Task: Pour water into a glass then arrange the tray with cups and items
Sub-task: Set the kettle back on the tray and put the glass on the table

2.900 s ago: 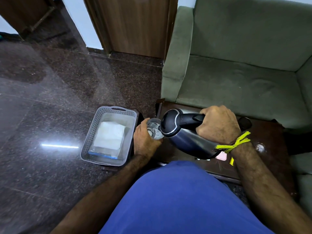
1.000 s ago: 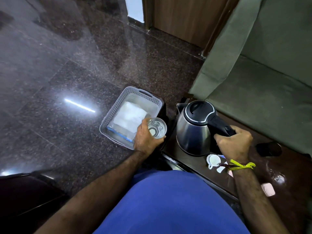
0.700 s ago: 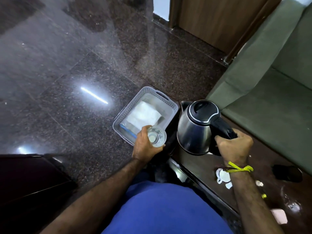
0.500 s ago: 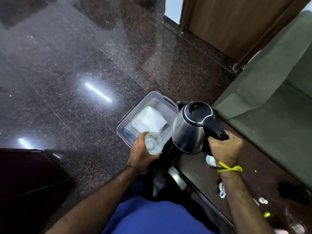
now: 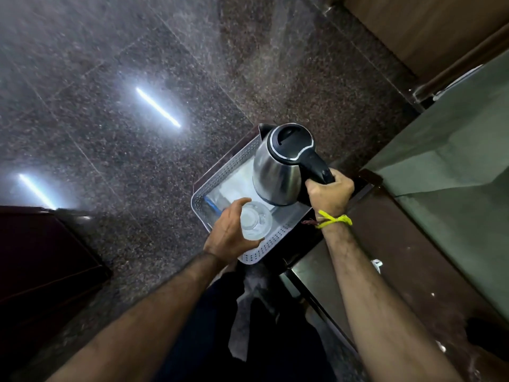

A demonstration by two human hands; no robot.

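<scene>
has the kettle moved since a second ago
Yes. The kettle, gripped by the right hand, was over the table and now hangs over the tray, off to the person's left.

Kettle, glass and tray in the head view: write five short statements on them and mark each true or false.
1. The right hand holds the kettle by its black handle. True.
2. The kettle's lid is open. False: the lid is shut.
3. The left hand holds the glass over the grey tray. True.
4. The kettle is tipped, pouring into the glass. False: it is held about upright over the tray, its body apart from the glass.
5. A yellow band is tied around the left wrist. False: it is on the right wrist.
</scene>
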